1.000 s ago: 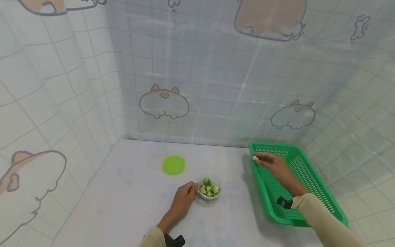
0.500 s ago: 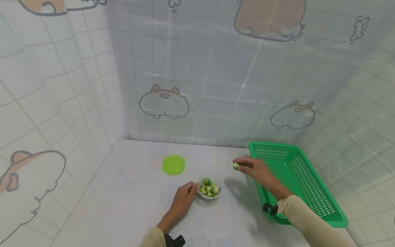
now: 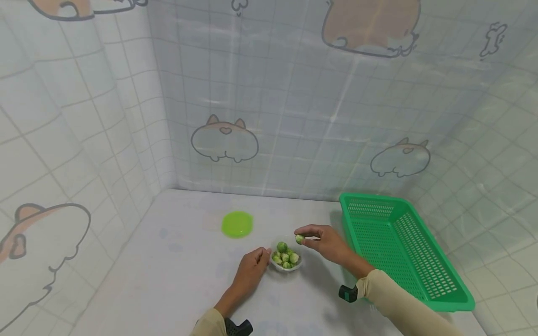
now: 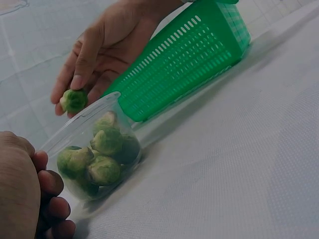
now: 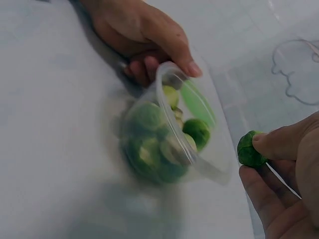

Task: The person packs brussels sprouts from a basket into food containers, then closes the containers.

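A clear plastic tub (image 3: 287,270) stands on the white tabletop with several Brussels sprouts (image 4: 104,142) inside. My left hand (image 3: 251,266) holds the tub at its left side; in the right wrist view the thumb (image 5: 182,52) lies on the rim and the other fingers are curled beside the wall. Between thumb and fingertips, my right hand (image 3: 329,243) pinches a single Brussels sprout (image 3: 299,239). That sprout is just above the tub's right rim, apart from the ones inside.
A green perforated plastic basket (image 3: 388,240) stands on the right side of the table; no sprouts show in it. Behind the tub, to the left, a light green round lid (image 3: 237,224) lies flat. Patterned sheets (image 3: 269,116) enclose the table at the back and sides.
My right hand has moved left from over the basket's edge to the tub, carrying the Brussels sprout. The left hand has stayed in place on the tub.
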The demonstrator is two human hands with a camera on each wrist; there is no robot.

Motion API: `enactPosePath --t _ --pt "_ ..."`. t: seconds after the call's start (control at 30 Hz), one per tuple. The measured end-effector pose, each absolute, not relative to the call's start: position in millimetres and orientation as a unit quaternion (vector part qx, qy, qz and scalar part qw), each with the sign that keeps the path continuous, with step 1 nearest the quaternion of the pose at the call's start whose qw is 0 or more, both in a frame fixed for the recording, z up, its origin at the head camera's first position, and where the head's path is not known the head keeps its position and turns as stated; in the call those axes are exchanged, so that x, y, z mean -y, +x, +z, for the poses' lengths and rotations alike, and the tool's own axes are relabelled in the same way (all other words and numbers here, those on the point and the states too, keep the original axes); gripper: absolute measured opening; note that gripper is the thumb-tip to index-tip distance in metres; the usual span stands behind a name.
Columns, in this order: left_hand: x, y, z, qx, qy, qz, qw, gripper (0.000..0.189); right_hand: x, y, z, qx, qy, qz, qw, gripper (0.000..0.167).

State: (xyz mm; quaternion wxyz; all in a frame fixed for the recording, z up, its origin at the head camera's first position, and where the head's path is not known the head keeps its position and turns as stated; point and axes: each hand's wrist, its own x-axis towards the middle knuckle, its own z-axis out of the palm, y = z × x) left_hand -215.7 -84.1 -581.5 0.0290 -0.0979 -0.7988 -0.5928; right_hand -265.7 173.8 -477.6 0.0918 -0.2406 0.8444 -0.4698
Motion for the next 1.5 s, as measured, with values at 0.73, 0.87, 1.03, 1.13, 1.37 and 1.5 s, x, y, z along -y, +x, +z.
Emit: enactPosePath --t 0.73,0.87,1.03,1.13,1.37,1.5 --pt "82.5 -217.6 -582.0 0.801 -0.103 -0.588 0.047 0.041 -118.7 -250.6 -502.8 -0.847 -0.274 -0.445 0.103 0.029" --pt "82.6 -217.1 -581.4 0.804 -0.104 -0.583 0.048 0.043 -116.5 -247.8 -501.9 -0.853 -0.275 -0.431 0.101 0.03" --pt "82.8 -216.8 -581.2 0.804 -0.099 -0.585 0.046 0.044 -117.0 -247.7 -504.2 -0.853 -0.276 -0.432 0.094 0.031" --pt "83.1 -217.1 -581.3 0.804 -0.1 -0.585 0.043 0.045 -118.2 -248.3 -505.5 -0.851 -0.279 -0.435 0.09 0.03" --pt "83.0 -216.3 -580.0 0.804 -0.098 -0.585 0.04 0.046 -122.6 -248.5 -504.7 -0.849 -0.284 -0.438 0.083 0.029" --pt "83.4 -216.2 -580.5 0.804 -0.099 -0.585 0.04 0.046 -124.3 -247.9 -503.9 -0.849 -0.281 -0.44 0.085 0.028"
